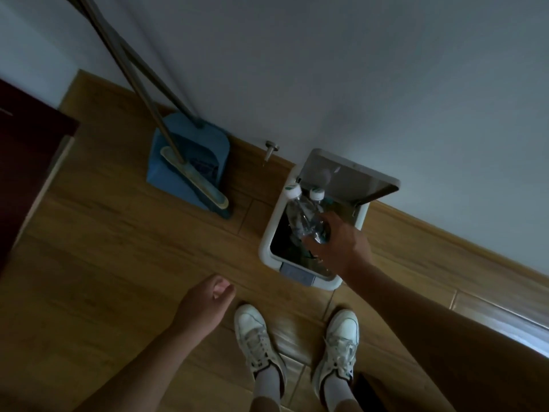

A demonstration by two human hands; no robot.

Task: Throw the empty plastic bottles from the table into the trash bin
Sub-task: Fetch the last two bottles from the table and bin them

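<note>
My right hand (341, 248) reaches over the white trash bin (269, 233), whose lid (353, 181) stands open against the wall. It grips the bases of two clear plastic bottles (303, 217) with white caps, held over the bin's dark opening with the caps pointing toward the wall. My left hand (205, 304) hangs beside my body over the wooden floor, fingers loosely curled and holding nothing.
A blue dustpan (190, 162) with a broom (196, 185) leans against the wall left of the bin. A door stop (271, 147) sticks out of the baseboard. Dark furniture (26, 162) stands at the left. My white sneakers (258, 340) are on the wooden floor before the bin.
</note>
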